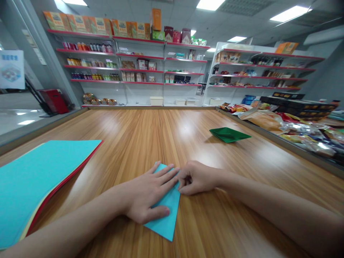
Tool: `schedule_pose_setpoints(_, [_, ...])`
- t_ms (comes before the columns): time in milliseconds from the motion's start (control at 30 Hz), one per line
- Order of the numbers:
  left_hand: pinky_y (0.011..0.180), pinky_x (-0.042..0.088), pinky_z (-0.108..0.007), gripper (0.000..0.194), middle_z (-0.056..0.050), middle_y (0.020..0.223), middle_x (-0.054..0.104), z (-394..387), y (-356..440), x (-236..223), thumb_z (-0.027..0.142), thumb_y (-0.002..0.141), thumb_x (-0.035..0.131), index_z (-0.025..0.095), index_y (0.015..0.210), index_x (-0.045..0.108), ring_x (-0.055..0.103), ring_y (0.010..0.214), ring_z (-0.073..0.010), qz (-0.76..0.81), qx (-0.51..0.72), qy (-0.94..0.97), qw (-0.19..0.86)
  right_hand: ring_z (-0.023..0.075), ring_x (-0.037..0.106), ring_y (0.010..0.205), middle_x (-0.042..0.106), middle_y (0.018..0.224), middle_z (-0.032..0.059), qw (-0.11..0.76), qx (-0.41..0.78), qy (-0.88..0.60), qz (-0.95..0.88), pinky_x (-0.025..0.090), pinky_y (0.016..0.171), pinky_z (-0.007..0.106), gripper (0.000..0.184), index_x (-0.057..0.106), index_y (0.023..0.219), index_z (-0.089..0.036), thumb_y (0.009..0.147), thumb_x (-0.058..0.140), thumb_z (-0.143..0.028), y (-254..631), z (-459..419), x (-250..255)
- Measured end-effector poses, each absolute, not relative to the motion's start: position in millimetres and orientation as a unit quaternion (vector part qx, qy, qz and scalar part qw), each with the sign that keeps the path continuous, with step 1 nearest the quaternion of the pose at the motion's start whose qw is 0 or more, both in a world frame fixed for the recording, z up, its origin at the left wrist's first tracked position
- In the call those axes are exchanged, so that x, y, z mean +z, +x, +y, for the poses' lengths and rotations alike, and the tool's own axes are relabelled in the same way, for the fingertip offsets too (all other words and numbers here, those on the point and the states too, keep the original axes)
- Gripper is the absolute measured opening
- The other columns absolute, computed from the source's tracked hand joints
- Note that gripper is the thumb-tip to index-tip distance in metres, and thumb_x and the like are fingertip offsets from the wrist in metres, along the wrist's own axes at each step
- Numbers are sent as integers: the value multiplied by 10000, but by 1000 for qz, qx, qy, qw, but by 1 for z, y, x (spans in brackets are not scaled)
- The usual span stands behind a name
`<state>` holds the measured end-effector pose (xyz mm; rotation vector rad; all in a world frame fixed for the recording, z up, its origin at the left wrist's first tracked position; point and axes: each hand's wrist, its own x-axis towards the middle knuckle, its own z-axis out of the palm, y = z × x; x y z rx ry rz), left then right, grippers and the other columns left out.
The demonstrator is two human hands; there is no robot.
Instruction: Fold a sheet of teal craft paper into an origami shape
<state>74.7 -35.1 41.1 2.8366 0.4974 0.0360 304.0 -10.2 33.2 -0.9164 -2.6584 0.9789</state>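
Note:
A folded piece of light blue paper (170,219) lies on the wooden table in front of me. My left hand (150,191) rests flat across it with the fingers spread and the thumb apart, covering much of its left part. At the paper's right edge is my right hand (195,178), its fingers curled in and the thumb and index finger pressed together against that edge. Whether the paper is pinched between them or only touched, I cannot make out.
A folded green paper shape (228,135) sits farther back on the right of the table (129,132). On the left lies a stack of coloured sheets (51,168), light blue on top. Packaged goods (301,129) line the right side, and stocked shelves (139,73) stand behind.

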Motion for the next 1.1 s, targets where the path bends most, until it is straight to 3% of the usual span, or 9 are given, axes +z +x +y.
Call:
schedule_pose_setpoints(367, [1109, 70, -596, 822, -162, 1539, 60, -36, 74, 41, 531, 895, 431, 152, 1499, 22, 73, 1399, -379, 173, 13, 975, 139, 66, 484, 484, 544, 526, -41, 78, 375, -355, -853, 338, 447, 162, 98, 617, 652, -125, 712, 581, -193, 319, 9, 30])
schedule_pose_setpoints(933, [1101, 59, -609, 830, -166, 1539, 63, -35, 73, 39, 532, 887, 448, 166, 1500, 24, 83, 1399, -380, 165, 16, 976, 143, 46, 435, 360, 518, 462, -65, 42, 469, -404, -784, 304, 330, 140, 182, 580, 698, -137, 732, 628, -309, 323, 21, 38])
schedule_pose_setpoints(1100, [1102, 51, -610, 824, -155, 1543, 63, -35, 73, 40, 536, 886, 443, 173, 1501, 32, 74, 1400, -379, 171, 12, 975, 143, 42, 450, 337, 533, 455, -70, 21, 467, -435, -769, 316, 311, 129, 131, 581, 692, -136, 720, 614, -260, 322, 24, 45])
